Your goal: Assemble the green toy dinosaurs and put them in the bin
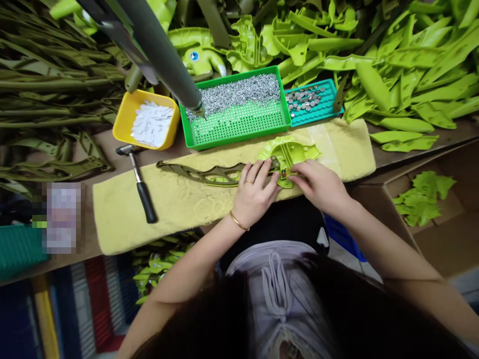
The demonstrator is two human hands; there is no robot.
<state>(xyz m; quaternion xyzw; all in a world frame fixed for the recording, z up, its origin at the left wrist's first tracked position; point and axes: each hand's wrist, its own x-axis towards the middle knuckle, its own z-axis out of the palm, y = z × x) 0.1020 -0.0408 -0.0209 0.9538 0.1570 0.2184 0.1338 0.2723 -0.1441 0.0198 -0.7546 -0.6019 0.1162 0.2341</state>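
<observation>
On a yellow padded cloth (179,214) lies a lime-green plastic toy shell (295,152), its hollow side up. A long olive plastic piece with cut-outs (198,173) runs left from it. My left hand (256,192) grips the olive piece where it meets the shell, fingers bent over it. At the shell's near right edge, my right hand (318,184) has thumb and fingers closed together; whatever is between them is hidden. A small electronic part (283,173) with tiny coloured bits sits in the shell between my hands.
A hammer (140,187) lies at left on the cloth. Behind are a yellow bin of white pieces (119,119), a green screw tray (235,122) and a teal tray of metal discs (325,107). A powered screwdriver (164,60) hangs overhead. Lime-green parts (407,89) are heaped right.
</observation>
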